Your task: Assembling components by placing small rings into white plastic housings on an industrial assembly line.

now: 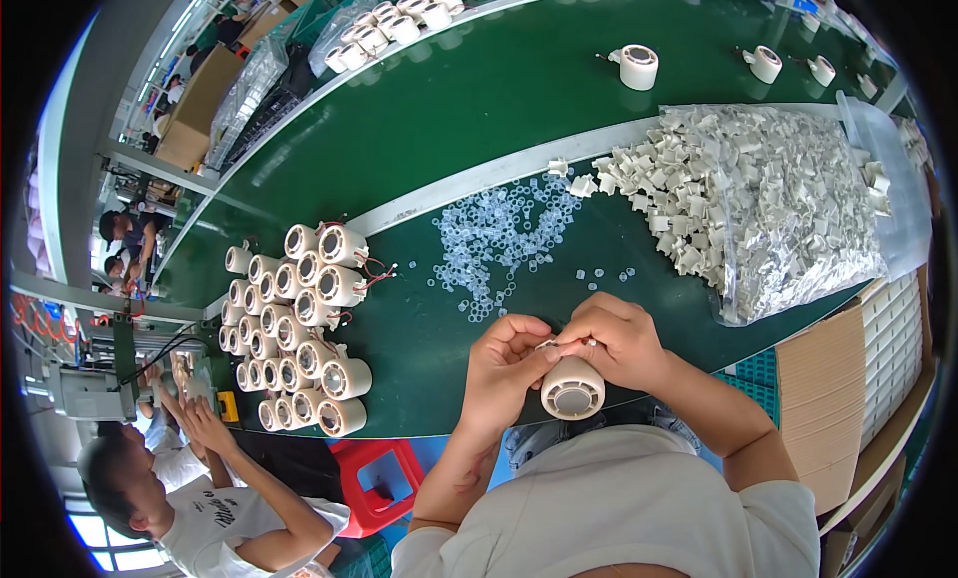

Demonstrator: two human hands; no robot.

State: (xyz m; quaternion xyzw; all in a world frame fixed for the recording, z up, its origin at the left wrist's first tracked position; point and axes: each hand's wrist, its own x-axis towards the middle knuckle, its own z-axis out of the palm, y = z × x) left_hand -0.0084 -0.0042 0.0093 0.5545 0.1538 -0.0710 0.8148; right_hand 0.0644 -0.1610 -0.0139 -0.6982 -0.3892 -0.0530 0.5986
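A cream cylindrical motor housing (573,390) with a round grey slotted end stands at the table's near edge, just below my hands. My left hand (507,364) is closed in a pinch at its upper left, around a small piece mostly hidden by the fingers. Next to it my right hand (621,341) is closed, fingertips pinching what looks like a thin wire lead (589,343) above the housing. The two hands nearly touch. Beyond them lie small clear plastic rings (499,234) in a loose spread.
Rows of similar motor housings (289,329) with wires stand at the left. A plastic bag (788,219) spills white clips (689,204) at the right. More housings (639,67) sit on the far green belt (479,99). A co-worker (190,488) sits at left near a red stool (374,478).
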